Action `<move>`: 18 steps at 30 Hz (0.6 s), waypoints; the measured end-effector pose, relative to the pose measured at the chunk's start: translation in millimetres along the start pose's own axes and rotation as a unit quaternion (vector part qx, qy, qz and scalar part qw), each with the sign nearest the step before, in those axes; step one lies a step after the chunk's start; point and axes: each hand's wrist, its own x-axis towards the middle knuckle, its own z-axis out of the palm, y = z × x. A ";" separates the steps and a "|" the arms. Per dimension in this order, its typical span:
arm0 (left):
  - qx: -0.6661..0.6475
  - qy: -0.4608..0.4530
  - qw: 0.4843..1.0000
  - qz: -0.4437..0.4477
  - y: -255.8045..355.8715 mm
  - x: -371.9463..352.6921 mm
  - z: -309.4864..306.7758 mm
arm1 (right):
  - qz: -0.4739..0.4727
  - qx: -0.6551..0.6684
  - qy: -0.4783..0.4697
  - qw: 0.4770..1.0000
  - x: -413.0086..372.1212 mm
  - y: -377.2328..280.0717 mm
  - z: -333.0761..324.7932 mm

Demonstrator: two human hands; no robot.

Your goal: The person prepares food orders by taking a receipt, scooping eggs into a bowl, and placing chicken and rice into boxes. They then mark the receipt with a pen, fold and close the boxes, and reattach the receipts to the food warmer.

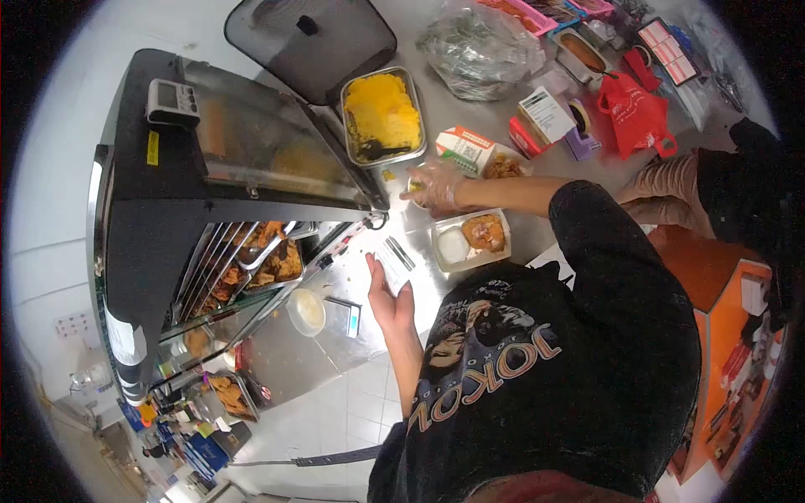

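My left hand [391, 298] is bare and holds a white paper slip [394, 260] upright over the steel counter [419, 277]. My right hand [438, 186], in a clear glove, reaches across and grips a small yellowish container [414, 186] just below the metal tray of yellow rice [383, 113]. Between my two hands lies an open white takeaway box [470, 239] with a scoop of white rice and a piece of fried chicken. What exactly the gloved fingers hold is partly hidden.
A glass-fronted warmer [251, 168] with trays of fried chicken [267, 258] fills the left. A round sauce cup [307, 311] stands below it. A carton [466, 147], a red bag [635, 113] and a plastic bag of greens [482, 46] crowd the back. Another person's sleeve [667, 189] is at right.
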 end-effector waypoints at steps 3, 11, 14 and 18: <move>-0.261 0.066 0.957 -0.107 -1.3 -18.3 4.8 | 0.001 -0.002 -0.024 1.000 1.0 -0.9 -3.0; 0.130 0.018 0.991 -0.032 12.1 -89.3 39.2 | 0.013 0.089 0.024 0.996 -3.6 16.0 -35.5; -0.109 -0.017 0.981 -0.160 0.9 -91.7 57.4 | -0.002 0.114 0.111 0.987 -29.3 16.1 -68.6; -0.292 -0.072 0.874 -0.382 -20.4 -83.4 109.3 | 0.007 0.042 0.239 0.970 -96.2 17.4 -127.9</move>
